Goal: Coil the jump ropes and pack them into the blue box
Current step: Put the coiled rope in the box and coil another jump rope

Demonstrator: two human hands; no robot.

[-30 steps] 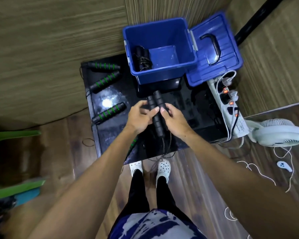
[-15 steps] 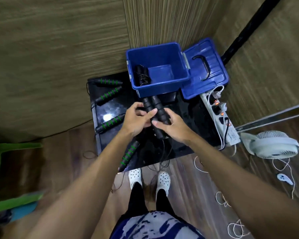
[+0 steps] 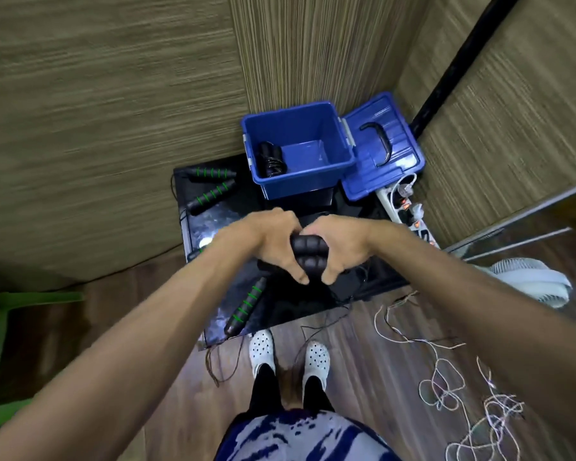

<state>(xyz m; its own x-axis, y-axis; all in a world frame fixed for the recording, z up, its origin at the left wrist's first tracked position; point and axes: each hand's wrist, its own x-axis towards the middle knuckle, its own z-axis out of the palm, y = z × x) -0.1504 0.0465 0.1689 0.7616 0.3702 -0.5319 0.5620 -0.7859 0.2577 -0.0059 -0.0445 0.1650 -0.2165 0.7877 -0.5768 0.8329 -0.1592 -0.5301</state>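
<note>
My left hand and my right hand both grip a pair of black jump-rope handles, held side by side above the black table. Their thin cord hangs down past the table's front edge. The open blue box stands at the table's back, with one coiled black rope inside at its left. Black handles with green rings lie on the table: two at the back left and one near the front.
The box's blue lid leans open to the right. A white power strip runs along the table's right edge. A white fan and loose tangled string lie on the wooden floor at right. A green chair stands at left.
Both hands lifted the black handles toward me and closed around them from each side. The view pulled back and tilted, so the box sits farther away.
</note>
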